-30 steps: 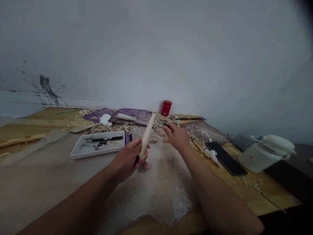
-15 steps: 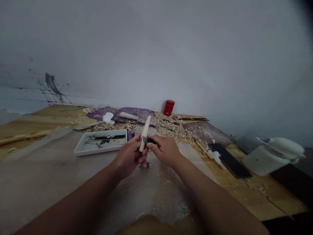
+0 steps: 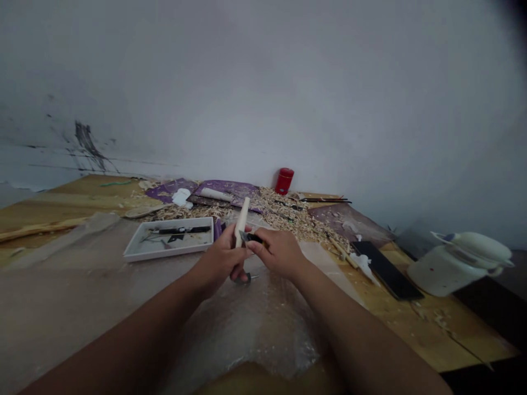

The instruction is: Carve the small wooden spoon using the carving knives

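Observation:
A pale wooden stick point(image 3: 242, 218) stands tilted up between my hands, its lower part wrapped by the fingers of my left hand point(image 3: 224, 253). My right hand point(image 3: 280, 251) is closed on a knife point(image 3: 250, 237) with a dark handle, whose blade lies against the side of the stick. Part of the knife handle is hidden by my right fingers. Just below my left fingers, a small dark-handled tool point(image 3: 247, 278) rests on the clear plastic sheet point(image 3: 263, 323).
Left of my hands is a white tray point(image 3: 164, 254) with tools. Wood shavings point(image 3: 296, 219) spread behind, near a red can point(image 3: 284, 181). On the right are a black phone point(image 3: 387, 270) and a white lidded container point(image 3: 448, 269).
The top of the stick has shifted slightly left and down. My left hand has turned a little, with its thumb now nearer the knife. My right hand has hardly moved.

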Tool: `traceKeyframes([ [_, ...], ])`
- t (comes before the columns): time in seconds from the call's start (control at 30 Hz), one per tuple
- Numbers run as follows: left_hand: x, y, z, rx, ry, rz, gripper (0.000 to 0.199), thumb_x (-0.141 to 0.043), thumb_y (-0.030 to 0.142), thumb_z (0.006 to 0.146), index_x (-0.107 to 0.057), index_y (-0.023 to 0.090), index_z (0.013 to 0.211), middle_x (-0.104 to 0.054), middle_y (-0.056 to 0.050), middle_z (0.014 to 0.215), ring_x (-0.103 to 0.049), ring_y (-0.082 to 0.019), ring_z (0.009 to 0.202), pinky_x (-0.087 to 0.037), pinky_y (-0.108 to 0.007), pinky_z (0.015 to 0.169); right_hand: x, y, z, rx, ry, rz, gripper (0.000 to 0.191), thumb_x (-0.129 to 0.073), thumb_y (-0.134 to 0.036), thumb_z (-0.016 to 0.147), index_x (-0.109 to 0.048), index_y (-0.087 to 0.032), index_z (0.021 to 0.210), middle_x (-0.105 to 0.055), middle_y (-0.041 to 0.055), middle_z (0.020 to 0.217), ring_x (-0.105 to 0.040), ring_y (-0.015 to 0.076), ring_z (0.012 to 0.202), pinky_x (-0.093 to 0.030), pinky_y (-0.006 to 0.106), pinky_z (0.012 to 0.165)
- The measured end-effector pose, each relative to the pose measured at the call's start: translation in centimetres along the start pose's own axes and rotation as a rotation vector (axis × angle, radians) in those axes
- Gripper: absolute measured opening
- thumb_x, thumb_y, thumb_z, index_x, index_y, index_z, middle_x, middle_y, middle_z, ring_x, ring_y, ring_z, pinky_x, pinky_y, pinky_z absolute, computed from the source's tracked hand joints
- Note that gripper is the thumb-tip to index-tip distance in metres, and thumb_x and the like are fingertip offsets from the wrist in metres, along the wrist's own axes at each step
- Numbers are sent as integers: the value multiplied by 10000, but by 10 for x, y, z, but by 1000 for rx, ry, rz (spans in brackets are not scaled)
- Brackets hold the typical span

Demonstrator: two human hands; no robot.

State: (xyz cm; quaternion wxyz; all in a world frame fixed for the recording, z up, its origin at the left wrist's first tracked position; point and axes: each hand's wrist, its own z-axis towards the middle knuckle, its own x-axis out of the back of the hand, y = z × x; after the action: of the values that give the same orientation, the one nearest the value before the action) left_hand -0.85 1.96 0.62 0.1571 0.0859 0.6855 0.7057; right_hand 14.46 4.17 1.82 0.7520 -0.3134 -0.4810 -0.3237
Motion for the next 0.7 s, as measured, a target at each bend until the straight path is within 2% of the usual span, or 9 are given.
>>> traceKeyframes([
  [0.1, 1, -1, 1, 3, 54, 145, 337, -472, 199, 688, -372, 215, 1009, -418, 91, 513, -355, -33, 275, -357, -180, 312, 0, 0, 0, 49, -12, 55, 380, -278, -480, 853, -531, -221, 969, -609, 6, 807, -541, 121, 702, -283, 212, 563],
  [0.2, 1, -2, 2, -9, 134, 242, 268, -469, 202, 683, -401, 216, 942, -439, 66, 598, -412, -44, 297, -292, -150, 260, 0, -1, -1, 76, -22, 82, 380, -284, -480, 852, -545, -211, 910, -601, 1, 790, -526, 110, 671, -270, 207, 548],
  [0.47, -2, 2, -1, 72, 195, 309, 241, -456, 243, 700, -420, 219, 937, -439, 63, 568, -416, -60, 282, -235, -150, 225, -2, -9, -1, 71, 3, 80, 420, -267, -508, 844, -552, -202, 813, -587, -7, 720, -495, 100, 614, -243, 206, 522],
  [0.53, -4, 3, -4, 69, 208, 298, 203, -460, 221, 685, -415, 214, 883, -411, 74, 538, -426, -66, 283, -234, -147, 228, -2, -3, 1, 17, 44, 48, 426, -270, -518, 837, -557, -205, 800, -586, -3, 698, -497, 108, 608, -237, 210, 513],
  [0.6, -8, 5, -7, 56, 194, 267, 147, -464, 190, 668, -392, 204, 795, -378, 87, 505, -426, -63, 283, -253, -145, 241, 0, 12, 4, -108, 128, 12, 416, -288, -518, 829, -561, -206, 785, -583, 5, 677, -498, 122, 602, -238, 215, 507],
  [0.7, -11, 7, -9, 66, 172, 174, 141, -467, 176, 659, -344, 200, 723, -366, 100, 472, -384, -46, 257, -276, -149, 258, 8, 40, 6, -305, 354, 60, 386, -306, -492, 829, -550, -198, 776, -558, 3, 643, -489, 133, 588, -262, 216, 508],
])
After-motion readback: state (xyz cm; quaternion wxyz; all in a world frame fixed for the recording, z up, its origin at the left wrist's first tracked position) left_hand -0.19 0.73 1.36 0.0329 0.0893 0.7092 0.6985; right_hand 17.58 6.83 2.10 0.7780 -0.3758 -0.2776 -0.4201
